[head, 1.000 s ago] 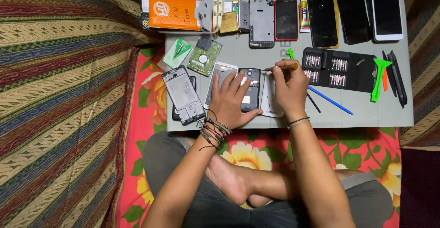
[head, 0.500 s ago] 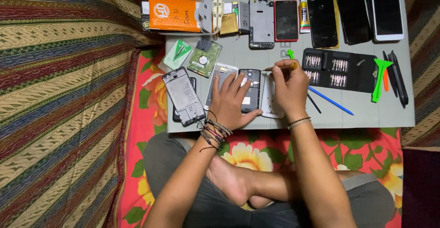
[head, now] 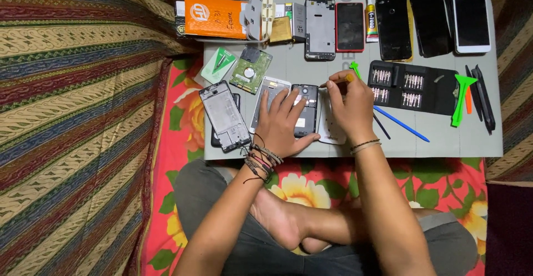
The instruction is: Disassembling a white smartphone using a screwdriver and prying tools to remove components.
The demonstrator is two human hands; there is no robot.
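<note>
My right hand [head: 351, 108] is curled, fingers pinched around a thin screwdriver [head: 336, 82] with a yellow-capped handle; the shaft lies nearly level, its tip pointing left to the top edge of the opened phone [head: 306, 109]. Wrist bent, a thin band around it, forearm running down and right toward my lap.

My left hand [head: 282, 126] lies flat and spread, palm down. Fingers fan over the silver back cover [head: 265, 95] and the left side of the opened phone; thumb stretches along the phone's lower edge, pinning it rather than gripping it. Stack of cord bracelets on that wrist.

The opened phone sits on the grey board [head: 444, 137], near its front edge and left of centre, between my hands. Back is off: dark interior, a lighter patch in the middle, small parts at the top too fine to make out. A white piece lies touching its right side, half under my right hand.

Just left: a bare phone frame [head: 224, 115], tilted. Above that, a green circuit board [head: 251, 69]. To the right, a black bit case [head: 413, 87] lying open, a blue pry stick [head: 401, 124], a green pry tool [head: 461, 97]. Row of phones [head: 394, 26] along the far edge, orange box [head: 216, 16] at far left.
</note>
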